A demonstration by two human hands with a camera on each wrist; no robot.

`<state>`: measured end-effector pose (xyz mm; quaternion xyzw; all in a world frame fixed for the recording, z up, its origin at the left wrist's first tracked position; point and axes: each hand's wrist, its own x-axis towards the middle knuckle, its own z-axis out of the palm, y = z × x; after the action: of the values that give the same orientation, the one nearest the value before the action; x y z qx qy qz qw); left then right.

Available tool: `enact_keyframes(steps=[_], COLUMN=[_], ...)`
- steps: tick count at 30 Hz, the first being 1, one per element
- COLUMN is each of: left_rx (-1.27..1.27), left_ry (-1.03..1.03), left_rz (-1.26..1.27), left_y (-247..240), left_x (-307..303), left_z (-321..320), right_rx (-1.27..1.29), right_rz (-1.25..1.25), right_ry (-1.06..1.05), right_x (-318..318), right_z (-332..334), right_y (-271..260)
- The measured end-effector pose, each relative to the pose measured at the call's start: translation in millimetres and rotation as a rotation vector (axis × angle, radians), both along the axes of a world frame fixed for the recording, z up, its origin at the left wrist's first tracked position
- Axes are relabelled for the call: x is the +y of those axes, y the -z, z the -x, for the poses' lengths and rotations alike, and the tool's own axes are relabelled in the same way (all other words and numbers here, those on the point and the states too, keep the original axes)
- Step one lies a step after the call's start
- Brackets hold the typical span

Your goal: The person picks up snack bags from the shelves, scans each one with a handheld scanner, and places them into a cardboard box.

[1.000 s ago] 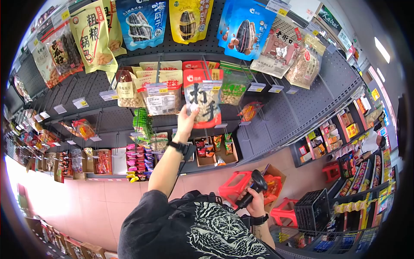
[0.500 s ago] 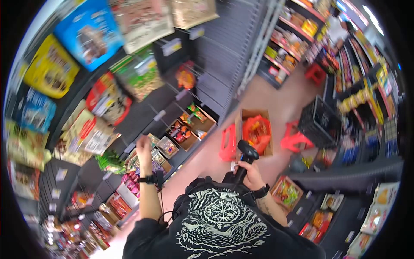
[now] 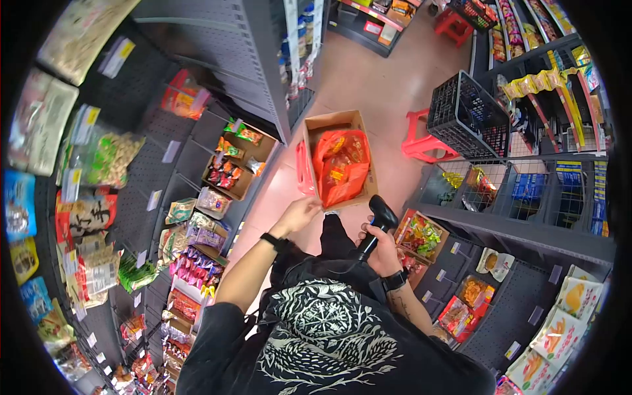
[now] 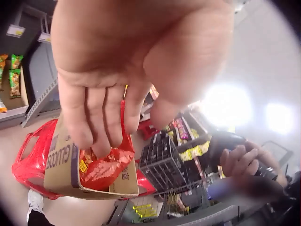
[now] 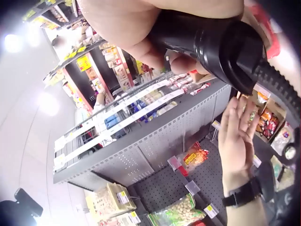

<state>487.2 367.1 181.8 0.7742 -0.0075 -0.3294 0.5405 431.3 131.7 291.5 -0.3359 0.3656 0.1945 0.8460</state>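
My right hand grips the handle of a black handheld barcode scanner, its head pointing up and away from me. In the right wrist view, the fingers curl round the scanner's black handle. My left hand holds nothing and reaches forward, fingertips close to the near left corner of a cardboard box. Its fingers look nearly straight in the left wrist view and overlap the box there. Inside the box lies a red plastic bag with packets showing in it.
A red stool stands by the box's left side, and a black crate sits on another red stool. Shelves of snack bags flank me; a red-and-white snack bag hangs at left. Low snack boxes line the right shelf.
My left hand has let go of the hanging red-and-white snack bag and moved down and right to the box. The view has turned right; my right hand still holds the scanner.
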Motion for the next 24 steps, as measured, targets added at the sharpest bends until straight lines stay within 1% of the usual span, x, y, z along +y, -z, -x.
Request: enact_keyframes(steps=[1, 2, 4, 6, 7, 8, 9, 10, 12, 13, 14, 16, 17, 18, 19, 20, 21, 22, 23, 24], left_rx=[-0.017, -0.001, -0.252, -0.197, -0.252, -0.195, -0.109, -0.023, 0.19, 0.283, 0.348, 0.304, 0.191, 0.192, 0.121, 0.046, -0.096, -0.183, -0.283, -0.34], left_ry=[0.036, 0.042, -0.02, -0.162, -0.187, -0.197, -0.215, -0.235, -0.315, -0.354, -0.342, -0.234, -0.092, -0.097, -0.043, 0.009, 0.02, 0.014, 0.0, 0.024], left_rz=[-0.041, -0.042, -0.114, -0.227, -0.337, -0.534, -0.589, -0.642, -0.584, -0.594, -0.611, -0.637, -0.675, -0.684, -0.664, -0.647, -0.648, -0.634, -0.57, -0.573], left_y=[1, 18, 71, 104, 142, 153, 166, 179, 198, 206, 199, 206, 191, 175, 159, 148, 146, 122, 108, 101], left_x=[-19, -38, -73, -100, -110, -118, -122, -123, -123, -124, -126, -122, -123, -124, -126, -127, -128, -130, -127, -125], left_z=[-21, -38, -68, -91, -95, -99, -102, -104, -107, -106, -108, -107, -107, -108, -109, -111, -108, -109, -108, -107], right_rx=[0.023, 0.039, 0.072, 0.093, 0.079, 0.065, 0.11, 0.085, 0.018, 0.026, 0.047, 0.072, 0.045, 0.016, 0.044, 0.035, 0.005, -0.03, 0.041, 0.109], right_rz=[-0.008, -0.009, 0.036, 0.045, 0.05, 0.055, 0.123, 0.15, 0.224, 0.23, 0.239, 0.246, 0.261, 0.271, 0.202, 0.185, 0.144, 0.096, 0.153, 0.221], right_ry=[0.029, 0.035, 0.097, 0.132, 0.155, 0.177, 0.19, 0.177, 0.152, 0.148, 0.161, 0.173, 0.128, 0.082, 0.103, 0.096, 0.091, 0.083, 0.095, 0.092], right_x=[-10, -20, -40, -60, -72, -84, -97, -109, -114, -118, -122, -131, -135, -137, -139, -139, -137, -133, -124, -124], right_z=[-5, -10, -19, -25, -28, -30, -28, -26, -43, -47, -49, -52, -54, -55, -56, -60, -68, -75, -86, -86], right_y=[1, 1, 1, 2, 2, 3, 9, 11, -11, -11, -11, -10, -5, 0, 6, 7, 6, 5, -8, 2])
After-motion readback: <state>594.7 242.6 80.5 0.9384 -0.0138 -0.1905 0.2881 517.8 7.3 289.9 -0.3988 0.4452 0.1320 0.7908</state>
